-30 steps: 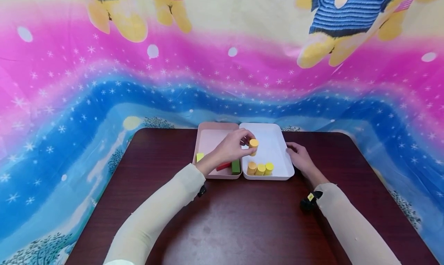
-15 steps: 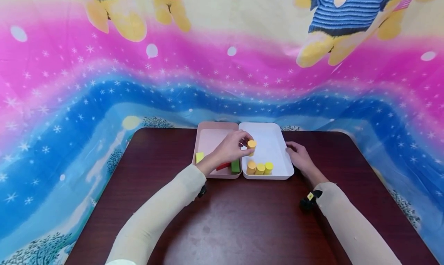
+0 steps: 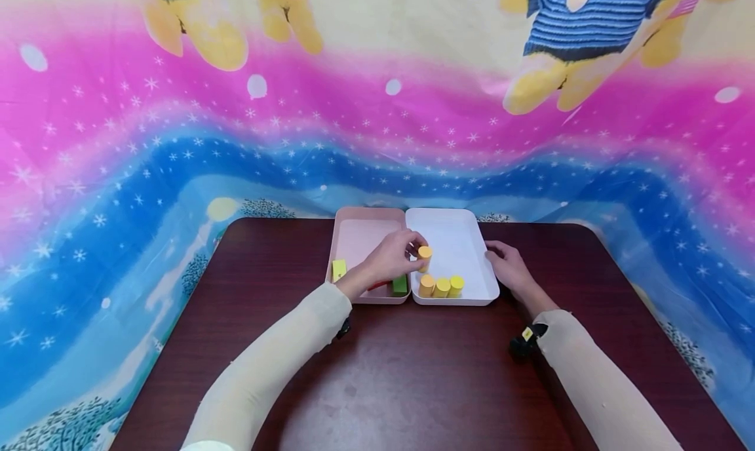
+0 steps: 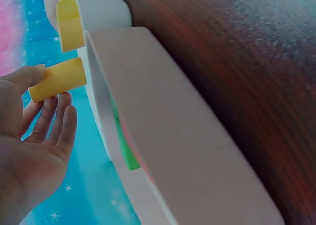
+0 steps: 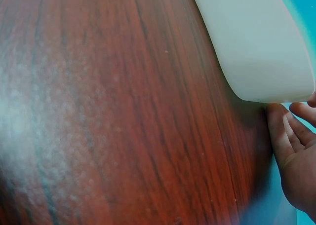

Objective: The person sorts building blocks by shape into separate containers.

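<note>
My left hand (image 3: 390,255) pinches a yellow-orange cylinder block (image 3: 425,259) between thumb and fingertips, over the near left part of the white tray (image 3: 454,235). The left wrist view shows the thumb on one side of this cylinder block (image 4: 59,80) and fingertips on the other. Just in front of it, by the tray's near wall, an orange cylinder block (image 3: 426,286) and two yellow cylinder blocks (image 3: 449,288) stand in a row. At the tray's right side is my right hand (image 3: 512,267), its fingertips right at the outer wall, holding no block.
A pale pink tray (image 3: 354,231) sits against the white one on the left, with a yellow block (image 3: 339,269), a green block (image 3: 400,285) and a red block partly hidden by the left arm. The dark wooden table (image 3: 401,372) extends toward me. A patterned cloth (image 3: 377,136) hangs behind.
My left hand has lowered the held cylinder block and brought it slightly nearer and left, closer to the standing row. The right hand has stayed at the tray's side.
</note>
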### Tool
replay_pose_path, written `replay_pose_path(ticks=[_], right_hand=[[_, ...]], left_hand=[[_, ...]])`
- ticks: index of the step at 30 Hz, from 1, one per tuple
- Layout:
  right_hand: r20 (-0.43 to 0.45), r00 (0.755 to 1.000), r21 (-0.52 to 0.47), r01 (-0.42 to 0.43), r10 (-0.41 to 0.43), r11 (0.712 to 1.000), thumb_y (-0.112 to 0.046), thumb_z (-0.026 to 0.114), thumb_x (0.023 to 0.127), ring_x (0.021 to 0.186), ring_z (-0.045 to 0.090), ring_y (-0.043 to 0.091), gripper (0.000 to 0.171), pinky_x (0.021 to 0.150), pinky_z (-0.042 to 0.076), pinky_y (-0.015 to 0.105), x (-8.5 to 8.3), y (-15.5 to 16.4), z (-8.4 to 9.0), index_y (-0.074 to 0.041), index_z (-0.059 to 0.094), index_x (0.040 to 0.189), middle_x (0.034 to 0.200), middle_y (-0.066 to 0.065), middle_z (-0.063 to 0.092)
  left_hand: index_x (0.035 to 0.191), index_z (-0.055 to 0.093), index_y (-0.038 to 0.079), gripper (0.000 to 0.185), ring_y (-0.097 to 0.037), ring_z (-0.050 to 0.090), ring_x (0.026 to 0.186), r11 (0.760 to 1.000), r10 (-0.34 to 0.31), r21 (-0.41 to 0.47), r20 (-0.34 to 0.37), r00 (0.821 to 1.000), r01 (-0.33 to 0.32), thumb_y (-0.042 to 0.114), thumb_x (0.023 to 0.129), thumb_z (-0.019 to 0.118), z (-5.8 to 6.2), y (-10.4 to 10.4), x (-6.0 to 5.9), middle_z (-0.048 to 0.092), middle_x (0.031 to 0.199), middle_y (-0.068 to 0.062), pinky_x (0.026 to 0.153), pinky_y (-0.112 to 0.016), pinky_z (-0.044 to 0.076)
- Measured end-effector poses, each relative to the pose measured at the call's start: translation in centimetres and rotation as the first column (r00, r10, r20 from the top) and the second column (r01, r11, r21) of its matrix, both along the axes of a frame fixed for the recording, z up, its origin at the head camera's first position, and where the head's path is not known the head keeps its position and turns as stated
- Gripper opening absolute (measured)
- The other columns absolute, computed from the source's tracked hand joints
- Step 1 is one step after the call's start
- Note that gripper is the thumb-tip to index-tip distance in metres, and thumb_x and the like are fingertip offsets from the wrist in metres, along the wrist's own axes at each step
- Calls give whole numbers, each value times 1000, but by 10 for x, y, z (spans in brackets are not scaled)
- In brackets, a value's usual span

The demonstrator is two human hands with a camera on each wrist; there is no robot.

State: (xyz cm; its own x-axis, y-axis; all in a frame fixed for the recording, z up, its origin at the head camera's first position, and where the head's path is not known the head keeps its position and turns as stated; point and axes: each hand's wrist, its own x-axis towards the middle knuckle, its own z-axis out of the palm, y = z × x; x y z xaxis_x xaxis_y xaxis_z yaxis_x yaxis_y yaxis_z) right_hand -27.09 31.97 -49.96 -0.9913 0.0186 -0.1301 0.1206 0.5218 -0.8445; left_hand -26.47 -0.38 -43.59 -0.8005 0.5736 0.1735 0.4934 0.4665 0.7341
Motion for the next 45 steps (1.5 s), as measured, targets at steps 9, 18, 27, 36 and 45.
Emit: replay_pose_path(ticks=[9, 18, 27, 36, 45], right_hand=[[2, 1000, -3, 5, -5, 1000, -27, 41, 115, 140, 48, 42, 53, 111, 46, 59, 0, 1, 1, -5, 40, 162, 162, 24, 42], [11, 1000, -2, 3, -3, 1000, -27, 41, 115, 142, 46, 42, 53, 113, 44, 59, 1, 0, -1, -4, 39, 162, 162, 25, 40], [6, 1000, 2, 9, -9, 1000, -27, 40, 115, 142, 46, 41, 53, 114, 44, 59, 0, 0, -1, -4, 40, 162, 163, 24, 40], [5, 1000, 0, 15, -15, 1000, -27, 40, 115, 140, 48, 41, 52, 112, 45, 58, 0, -1, 0, -4, 41, 162, 161, 24, 42], [-4, 1000, 4, 7, -7, 1000, -26, 41, 115, 138, 50, 41, 52, 110, 46, 58, 1, -1, -1, -4, 41, 161, 160, 24, 44]], left_hand=[[114, 69, 12, 24, -18, 70, 103, 1000, 8, -27, 45, 999, -7, 18, 95, 82, -7, 0, 5, 68, 109, 2, 85, -21, 57], [115, 70, 14, 23, -9, 68, 100, 997, -4, -78, 48, 999, 7, 22, 96, 81, -17, 0, 2, 68, 109, 5, 84, -20, 57], [117, 71, 14, 24, -13, 68, 104, 992, 8, -129, 45, 999, -2, 24, 97, 81, -17, 2, 5, 68, 110, 6, 86, -21, 57], [123, 71, 8, 31, -15, 69, 105, 992, -7, -127, 23, 1000, 10, 21, 96, 81, -15, 0, 4, 68, 116, -1, 88, -21, 57], [130, 67, -2, 40, -28, 69, 112, 997, -25, -78, 35, 999, 28, 16, 97, 80, -3, -7, 5, 70, 123, -17, 93, -27, 57]])
